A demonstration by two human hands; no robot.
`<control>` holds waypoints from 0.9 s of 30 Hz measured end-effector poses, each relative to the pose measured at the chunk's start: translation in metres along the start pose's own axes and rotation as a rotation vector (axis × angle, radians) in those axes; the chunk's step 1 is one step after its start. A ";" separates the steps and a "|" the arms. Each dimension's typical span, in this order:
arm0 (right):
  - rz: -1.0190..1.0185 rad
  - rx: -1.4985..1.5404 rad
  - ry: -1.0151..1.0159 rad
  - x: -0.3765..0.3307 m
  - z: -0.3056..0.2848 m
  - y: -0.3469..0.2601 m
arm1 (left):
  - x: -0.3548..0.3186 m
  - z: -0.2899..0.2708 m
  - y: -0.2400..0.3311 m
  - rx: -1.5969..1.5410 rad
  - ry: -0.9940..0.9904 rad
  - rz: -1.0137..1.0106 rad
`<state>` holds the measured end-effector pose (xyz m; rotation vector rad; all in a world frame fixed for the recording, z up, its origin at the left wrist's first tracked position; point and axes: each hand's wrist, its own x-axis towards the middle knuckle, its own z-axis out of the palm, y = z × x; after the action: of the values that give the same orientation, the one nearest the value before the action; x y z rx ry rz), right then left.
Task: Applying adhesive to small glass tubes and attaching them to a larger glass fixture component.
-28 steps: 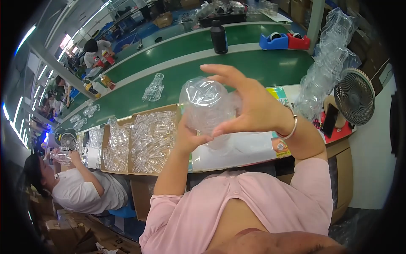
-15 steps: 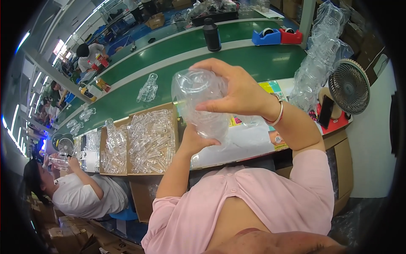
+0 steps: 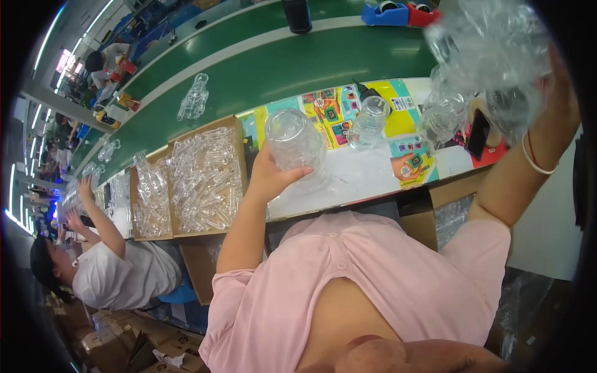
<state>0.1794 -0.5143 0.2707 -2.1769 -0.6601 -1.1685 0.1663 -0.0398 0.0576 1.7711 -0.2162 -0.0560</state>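
Tabletop (image 3: pixel 360 177) partly white, held clear jar (image 3: pixel 295 140), green belt (image 3: pixel 261 81), tube lights (image 3: pixel 49 37)

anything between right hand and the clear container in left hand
Yes, in this view: clear plastic at the right hand, then more clear pieces on the table, right of the clear container. Heights can't be judged.

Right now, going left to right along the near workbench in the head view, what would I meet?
Cardboard tray of clear plastic parts, clear rounded container in the left hand, standing clear piece, dark phone, right hand.
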 end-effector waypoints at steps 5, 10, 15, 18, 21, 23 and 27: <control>0.464 -0.111 0.172 -0.014 0.074 -0.042 | -0.005 -0.003 -0.007 -0.117 0.041 0.085; 0.433 -0.413 -0.040 -0.069 0.094 0.004 | -0.009 0.009 0.025 -0.051 0.286 0.408; 0.480 -0.288 -0.063 -0.091 0.107 0.022 | -0.006 0.029 0.033 -0.005 0.386 0.241; 0.524 -0.288 -0.130 -0.087 0.098 0.006 | 0.009 0.006 0.025 -0.054 0.173 0.112; 0.074 -0.531 0.142 -0.090 0.085 -0.031 | 0.037 -0.023 0.013 -0.369 -0.229 0.113; 0.156 -0.025 0.337 -0.103 0.090 -0.068 | 0.059 -0.031 0.007 -0.387 -0.652 0.442; 0.121 0.589 -0.414 -0.070 0.160 -0.119 | 0.060 -0.026 -0.001 -0.523 -0.803 0.209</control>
<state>0.1584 -0.3305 0.1681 -1.9077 -0.8957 -0.3797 0.2295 -0.0248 0.0670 1.1191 -0.8787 -0.6202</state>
